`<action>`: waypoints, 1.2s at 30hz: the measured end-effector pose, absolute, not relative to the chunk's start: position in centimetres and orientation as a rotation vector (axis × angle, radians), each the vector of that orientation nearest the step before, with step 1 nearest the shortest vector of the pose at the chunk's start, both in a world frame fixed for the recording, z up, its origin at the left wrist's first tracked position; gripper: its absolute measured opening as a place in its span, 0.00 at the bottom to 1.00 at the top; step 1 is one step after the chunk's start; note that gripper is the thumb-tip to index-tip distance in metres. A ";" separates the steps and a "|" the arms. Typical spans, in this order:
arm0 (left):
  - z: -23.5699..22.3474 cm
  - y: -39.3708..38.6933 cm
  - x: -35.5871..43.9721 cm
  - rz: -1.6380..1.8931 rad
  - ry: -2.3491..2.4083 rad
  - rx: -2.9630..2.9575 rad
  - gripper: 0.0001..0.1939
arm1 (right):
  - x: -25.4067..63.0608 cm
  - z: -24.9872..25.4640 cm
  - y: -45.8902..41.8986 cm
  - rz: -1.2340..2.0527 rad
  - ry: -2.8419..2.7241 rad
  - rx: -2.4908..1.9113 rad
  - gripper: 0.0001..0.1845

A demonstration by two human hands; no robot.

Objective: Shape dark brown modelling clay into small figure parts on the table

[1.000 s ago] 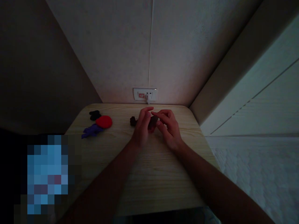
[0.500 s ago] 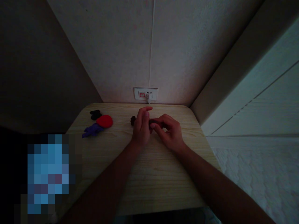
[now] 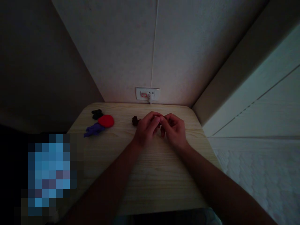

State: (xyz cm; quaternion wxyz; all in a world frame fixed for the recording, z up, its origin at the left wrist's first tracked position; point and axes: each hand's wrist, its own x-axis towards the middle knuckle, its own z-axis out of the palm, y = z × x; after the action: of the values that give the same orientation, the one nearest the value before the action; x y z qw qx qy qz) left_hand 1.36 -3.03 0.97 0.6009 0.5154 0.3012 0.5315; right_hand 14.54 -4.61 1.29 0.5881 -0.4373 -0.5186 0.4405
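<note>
Across the pale wooden surface (image 3: 154,178), toward its far side, the left hand (image 3: 146,128) and right hand (image 3: 175,130) meet, both curled inward, and whether they pinch anything is too hidden to tell. Well to the left lie a purple piece (image 3: 93,129), a red disc (image 3: 106,121) overlapping it and a black piece (image 3: 97,114); just left of the left hand sits a small brown lump (image 3: 134,121), which that hand, swung outward carelessly, might knock away.

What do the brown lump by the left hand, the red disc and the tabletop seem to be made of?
Brown lump: perhaps modelling clay, matte; knobbly outline. Red disc: clay or plastic, perhaps; smooth, evenly coloured, little shine. Tabletop: wood or wood-look laminate, low-sheen; pale grain lines.
</note>
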 end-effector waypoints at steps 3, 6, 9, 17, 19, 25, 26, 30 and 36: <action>0.6 -2.7 1.5 1.271 0.706 1.189 0.20 | 14.7 1.0 -4.1 1.138 -1.158 -0.931 0.25; 0.6 -2.3 1.6 1.286 0.699 1.105 0.24 | 14.8 0.7 -3.8 1.200 -1.164 -0.857 0.24; 0.9 -2.3 1.6 1.253 0.695 1.030 0.26 | 14.9 0.7 -3.8 1.158 -1.218 -0.867 0.22; 1.4 -2.6 1.6 1.223 0.657 0.956 0.28 | 15.0 0.9 -4.0 1.203 -1.169 -0.859 0.20; 1.5 -2.4 1.5 1.211 0.606 0.911 0.29 | 15.1 0.7 -3.9 1.220 -1.131 -0.834 0.19; 1.2 -2.0 1.5 1.155 0.592 0.994 0.27 | 15.6 0.0 -3.3 1.169 -1.039 -0.827 0.17; 1.1 -1.9 1.6 1.153 0.593 1.015 0.26 | 15.7 0.0 -3.3 1.152 -1.029 -0.830 0.17; 1.0 -1.9 1.7 1.176 0.611 1.097 0.25 | 15.6 0.1 -3.5 1.084 -1.092 -0.841 0.18; 0.8 -2.1 1.8 1.238 0.687 1.203 0.27 | 15.3 0.4 -3.9 1.079 -1.172 -0.866 0.23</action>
State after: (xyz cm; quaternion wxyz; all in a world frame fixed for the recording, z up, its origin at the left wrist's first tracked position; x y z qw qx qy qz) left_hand 1.84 -2.06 0.75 0.5989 0.5185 0.2962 0.5337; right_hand 15.31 -3.85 0.45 0.6163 -0.3761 -0.5090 0.4686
